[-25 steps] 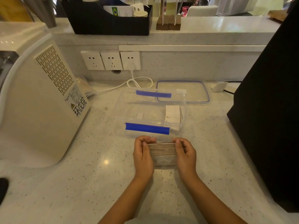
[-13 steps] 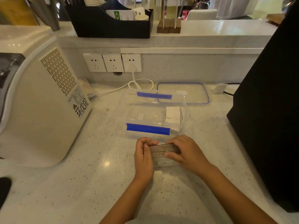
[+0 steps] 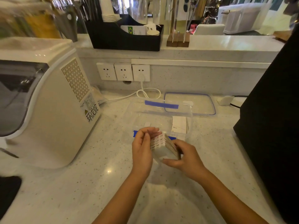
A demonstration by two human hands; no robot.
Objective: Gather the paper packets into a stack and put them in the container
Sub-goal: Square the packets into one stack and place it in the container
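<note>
A stack of white paper packets (image 3: pixel 163 145) is lifted off the counter and tilted, just in front of the clear plastic container (image 3: pixel 161 116) with blue clips. My right hand (image 3: pixel 184 156) grips the stack from its right and underside. My left hand (image 3: pixel 143 147) rests against the stack's left face with the fingers loosely curled. Inside the container, at its right end, stand a few more white packets (image 3: pixel 178 125). A small white piece (image 3: pixel 147 124) lies on the container floor.
The container's blue-rimmed lid (image 3: pixel 192 102) lies behind it. A large white appliance (image 3: pixel 48 110) stands at the left and a black box (image 3: pixel 275 118) at the right. A white cable (image 3: pixel 145 92) runs to the wall sockets (image 3: pixel 123 71). A black organiser (image 3: pixel 126 36) sits on the shelf.
The stack has been lifted off the counter and turned on end, toward the container. My right hand slid under it and my left hand loosened. My head moved closer.
</note>
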